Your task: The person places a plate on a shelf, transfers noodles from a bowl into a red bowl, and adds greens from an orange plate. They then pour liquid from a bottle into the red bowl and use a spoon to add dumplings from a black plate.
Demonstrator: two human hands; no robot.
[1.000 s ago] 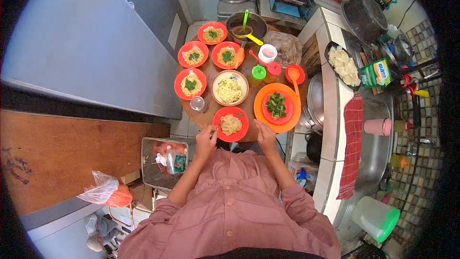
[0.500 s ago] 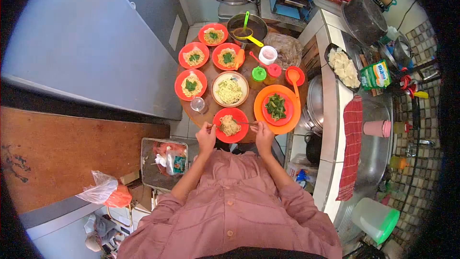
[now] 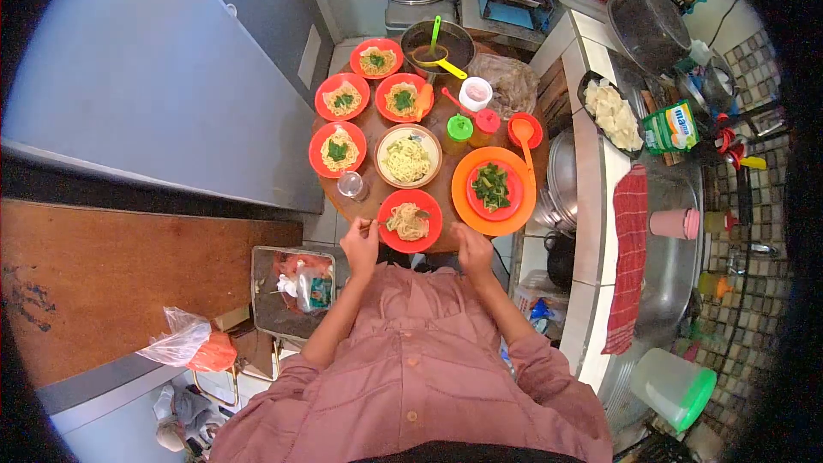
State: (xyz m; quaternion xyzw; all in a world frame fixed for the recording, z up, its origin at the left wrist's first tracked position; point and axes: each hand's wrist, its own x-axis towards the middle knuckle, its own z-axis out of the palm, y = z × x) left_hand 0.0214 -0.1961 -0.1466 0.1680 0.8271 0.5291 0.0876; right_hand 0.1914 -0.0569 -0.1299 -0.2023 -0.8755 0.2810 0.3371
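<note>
Between both hands: red bowl (image 3: 411, 221) of noodles. Left hand (image 3: 361, 243) pinches a utensil (image 3: 377, 224) into it; right hand (image 3: 472, 248) closed, contents unclear. Mixing step; next likely greens (image 3: 491, 186).

Green-and-white packet (image 3: 669, 127) on tiled counter (image 3: 591, 180): brand lettering, seemingly "mama"; no other text legible.

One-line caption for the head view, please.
Left hand holds a thin utensil over a red bowl of noodles; right hand rests at the round wooden table edge.
</note>
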